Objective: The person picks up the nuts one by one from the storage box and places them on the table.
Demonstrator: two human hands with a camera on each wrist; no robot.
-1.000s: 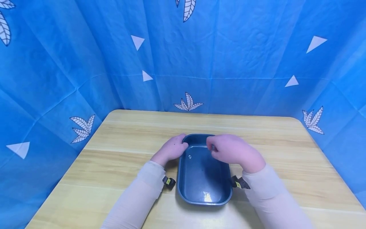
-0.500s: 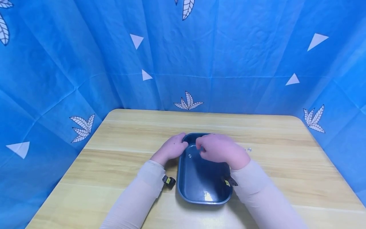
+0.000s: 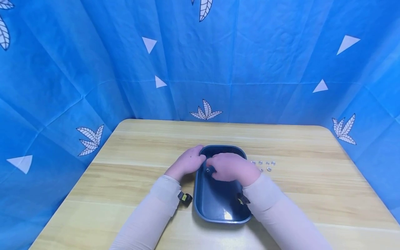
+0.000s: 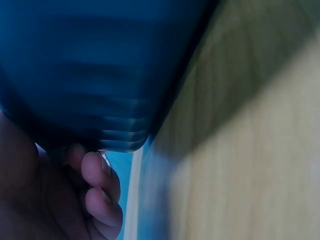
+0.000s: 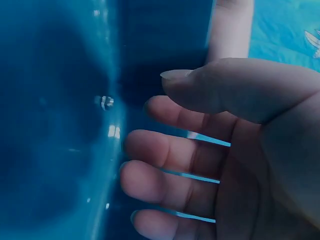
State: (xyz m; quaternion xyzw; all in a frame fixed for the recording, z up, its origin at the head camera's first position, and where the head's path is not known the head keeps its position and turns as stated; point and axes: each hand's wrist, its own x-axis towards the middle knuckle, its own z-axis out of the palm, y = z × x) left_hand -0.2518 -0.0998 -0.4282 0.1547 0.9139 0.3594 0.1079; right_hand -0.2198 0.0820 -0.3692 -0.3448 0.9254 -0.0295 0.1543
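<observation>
A deep dark-blue plastic tray (image 3: 218,221) stands on the table. My left hand (image 3: 187,162) grips its rim near the far left corner, thumb over the edge and fingers curled outside, as the left wrist view (image 4: 102,182) also shows. Inside the tray, by the left wall, lies one small shiny metal piece (image 3: 207,170) that looks like a nut; its exact kind is too small to tell. My right hand (image 3: 232,168) reaches into the tray beside it. In the right wrist view its fingers (image 5: 145,182) are loosely bent, with a gap between them and the metal piece (image 5: 107,102).
Several similar small shiny pieces (image 3: 269,169) lie in rows on the wooden table (image 3: 300,194), right of the tray. A blue patterned curtain (image 3: 268,69) surrounds the table at the back and sides. Each wrist carries a small black camera (image 3: 185,199).
My right hand has moved left and slightly nearer across the tray, towards the metal piece inside. The small pieces on the table have come into sight behind it. My left hand stays put.
</observation>
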